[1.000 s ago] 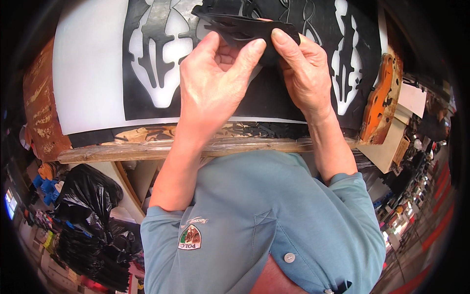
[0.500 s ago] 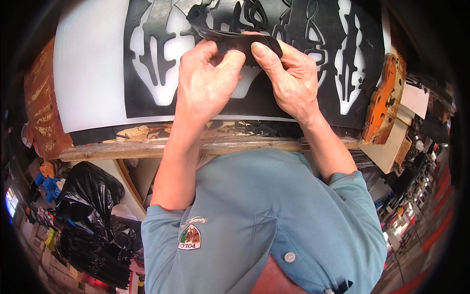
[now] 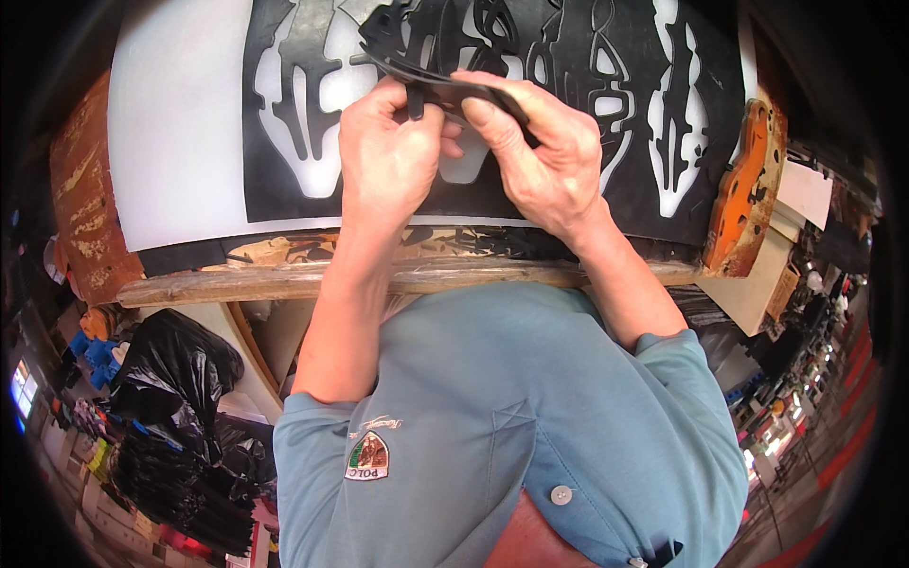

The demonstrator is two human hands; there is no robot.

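Several thin black flexible cut-out pieces (image 3: 454, 92) are held up together, bent, above the work surface. My right hand (image 3: 554, 156) grips them at their right end, its thumb on the near face and its fingers behind. My left hand (image 3: 386, 161) is closed on their left part, where a narrow black strip sticks down between thumb and forefinger. Just beyond and beneath lies a black sheet (image 3: 260, 194) with curved shapes cut through it, some cut parts still lying in their openings. A white board (image 3: 175, 123) shows under the sheet and through its holes.
A wooden edge (image 3: 454, 277) runs along the front, with black scraps behind it. An orange shaped block (image 3: 739, 189) with dark spots stands at the right; a rusty brown panel (image 3: 90, 194) is at the left. Below left hang black plastic bags (image 3: 175, 379).
The held pieces have tilted, their right end dropping. My right hand has shifted slightly left and turned. My left hand has moved a little left, and a narrow strip now shows at its fingers.
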